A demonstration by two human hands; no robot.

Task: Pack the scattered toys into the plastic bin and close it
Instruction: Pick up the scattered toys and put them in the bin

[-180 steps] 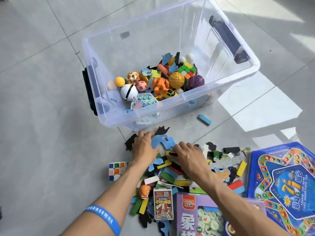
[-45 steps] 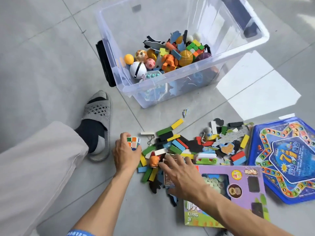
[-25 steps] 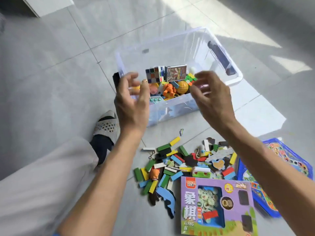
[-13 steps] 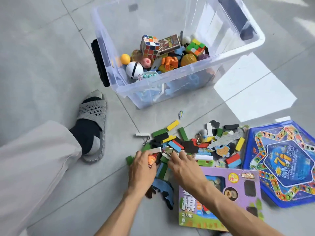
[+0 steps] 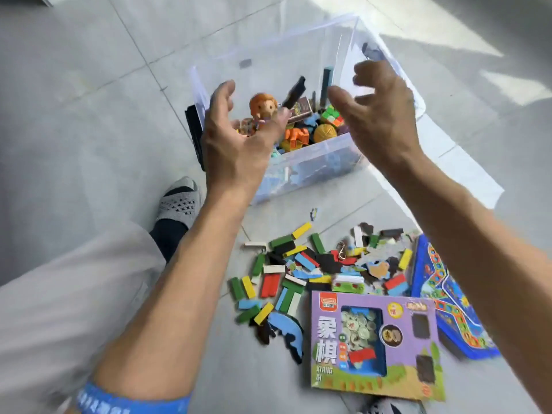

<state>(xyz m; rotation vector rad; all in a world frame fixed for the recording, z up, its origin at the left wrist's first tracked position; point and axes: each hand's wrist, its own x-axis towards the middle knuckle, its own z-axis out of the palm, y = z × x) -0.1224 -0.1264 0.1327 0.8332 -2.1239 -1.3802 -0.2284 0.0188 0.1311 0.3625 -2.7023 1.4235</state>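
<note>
Clear plastic bin [image 5: 313,162] sits at twelve o'clock, lidless, partly filled with toys. Both hands hover above its near rim: left hand [image 5: 236,138] and right hand [image 5: 379,115], fingers spread and grasping nothing. An orange figure [image 5: 263,107] and dark pieces [image 5: 294,92] are airborne between them. Scattered blocks [image 5: 286,264] lie at five o'clock.

Both arms raised, left grip [image 5: 239,138] & right grip [image 5: 379,115] loose.

bin [image 5: 316,162] top open, toys heaped low | floor [image 5: 89,100] left bare | right: blocks [image 5: 298,264], game boxes [image 5: 373,339] crowd
</note>
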